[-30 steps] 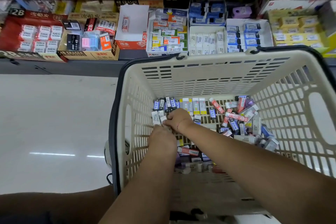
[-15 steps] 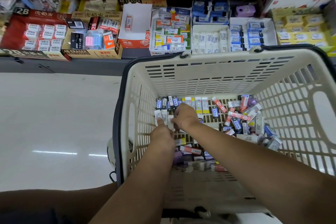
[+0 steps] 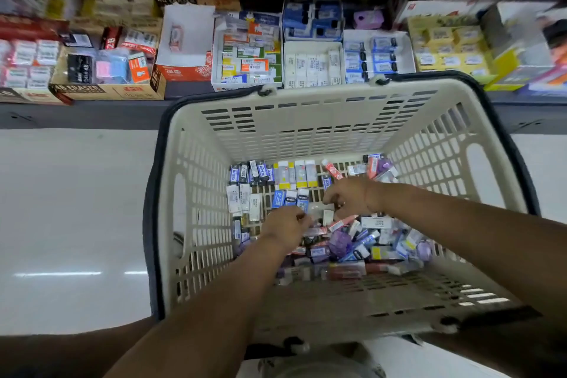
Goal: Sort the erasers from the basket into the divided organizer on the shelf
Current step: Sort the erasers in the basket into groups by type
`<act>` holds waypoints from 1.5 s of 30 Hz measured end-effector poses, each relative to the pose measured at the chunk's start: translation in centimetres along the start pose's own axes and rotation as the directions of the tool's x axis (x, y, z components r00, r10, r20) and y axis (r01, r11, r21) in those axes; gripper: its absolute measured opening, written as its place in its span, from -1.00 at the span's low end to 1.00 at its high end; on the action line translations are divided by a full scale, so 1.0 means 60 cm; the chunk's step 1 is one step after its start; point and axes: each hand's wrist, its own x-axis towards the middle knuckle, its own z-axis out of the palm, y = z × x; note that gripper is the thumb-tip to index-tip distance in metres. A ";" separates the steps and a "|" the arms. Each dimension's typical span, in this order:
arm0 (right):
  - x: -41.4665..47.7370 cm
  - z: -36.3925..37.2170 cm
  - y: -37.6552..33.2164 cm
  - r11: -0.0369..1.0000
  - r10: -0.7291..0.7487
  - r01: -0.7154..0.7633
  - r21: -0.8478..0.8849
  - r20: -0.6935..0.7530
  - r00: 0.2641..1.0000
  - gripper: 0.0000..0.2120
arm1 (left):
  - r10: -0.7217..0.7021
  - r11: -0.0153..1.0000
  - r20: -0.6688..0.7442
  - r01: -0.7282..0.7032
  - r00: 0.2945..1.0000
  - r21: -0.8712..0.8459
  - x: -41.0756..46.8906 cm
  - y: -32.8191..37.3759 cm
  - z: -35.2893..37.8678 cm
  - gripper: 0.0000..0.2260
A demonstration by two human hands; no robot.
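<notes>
Your left hand [image 3: 287, 225] sits low in the basket [image 3: 306, 132], knuckles up and fingers curled in, the fingertips down among the erasers [image 3: 352, 242]. Whether they pinch one, you cannot tell from here. Your right hand [image 3: 349, 196] is just beyond it and to its right. Its fingers are bent downward too, with the tips touching a pale eraser [image 3: 319, 209] that lies between your two hands. Its grip is hidden as well, so it may be pinching or only pressing. The two hands are near each other but apart.

Past your left fingertips three blue erasers [image 3: 291, 198] lie side by side, and left of those are a few white ones [image 3: 244, 201]. Farther off, against the far wall, runs a neat row of dark blue and yellow-ended erasers. To the right of and behind your right hand the rest lie in a loose heap.

Beyond the basket's far rim the organizer [image 3: 313, 44] stands on the shelf [image 3: 92, 115], its compartments holding white and blue erasers. Well to the left of your hands a box [image 3: 107, 89] marked 4B ERASER sits on the same shelf, and a pale glossy floor [image 3: 70, 209] lies beside the basket.
</notes>
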 end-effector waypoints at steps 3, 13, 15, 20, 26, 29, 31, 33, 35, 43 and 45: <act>0.008 0.030 0.008 0.999 -0.019 0.019 -0.039 -0.002 1.000 -0.48 | 0.012 0.997 0.100 -0.019 0.995 0.072 -0.004 -0.006 0.016 -0.74; -0.005 0.053 0.017 0.921 -0.163 0.102 -0.377 -0.134 0.978 -0.64 | 0.027 0.999 -0.028 -0.026 0.999 0.040 0.005 -0.008 0.014 -0.83; -0.010 0.053 0.019 0.934 -0.194 0.126 -0.334 -0.179 0.965 -0.70 | 0.012 0.997 -0.104 -0.020 0.995 -0.071 0.009 0.003 0.011 -0.85; -0.007 -0.008 0.040 0.879 0.169 0.068 0.472 -0.442 0.881 -0.90 | -0.210 0.858 -0.241 0.060 0.948 -0.511 0.041 0.048 0.005 -0.93; 0.021 -0.036 0.059 0.803 0.388 0.058 0.593 -0.595 0.704 -0.86 | -0.307 0.677 -0.232 0.041 0.923 -0.734 0.099 0.095 0.036 -0.84; 0.031 -0.016 0.059 0.783 0.392 0.098 0.614 -0.610 0.689 -0.88 | -0.338 0.663 -0.236 0.052 0.911 -0.747 0.126 0.096 0.056 -0.93; 0.034 -0.009 0.062 0.755 0.396 0.130 0.643 -0.605 0.691 -0.92 | -0.341 0.668 -0.261 0.038 0.903 -0.743 0.137 0.096 0.064 -0.86; 0.039 -0.006 0.069 0.770 0.376 0.115 0.627 -0.592 0.712 -0.93 | -0.325 0.695 -0.291 0.019 0.900 -0.719 0.143 0.099 0.068 -0.79; 0.043 -0.004 0.076 0.818 0.339 0.053 0.573 -0.554 0.760 -0.90 | -0.324 0.705 -0.295 0.021 0.899 -0.709 0.145 0.104 0.071 -0.84; 0.046 0.002 0.069 0.872 0.385 -0.088 0.481 -0.565 0.730 -0.83 | -0.249 0.835 -0.265 0.068 0.932 -0.546 0.141 0.119 0.060 -0.78; 0.042 0.010 0.066 0.902 0.339 -0.085 0.424 -0.570 0.748 -0.88 | -0.214 0.869 -0.263 0.060 0.941 -0.490 0.142 0.118 0.056 -0.78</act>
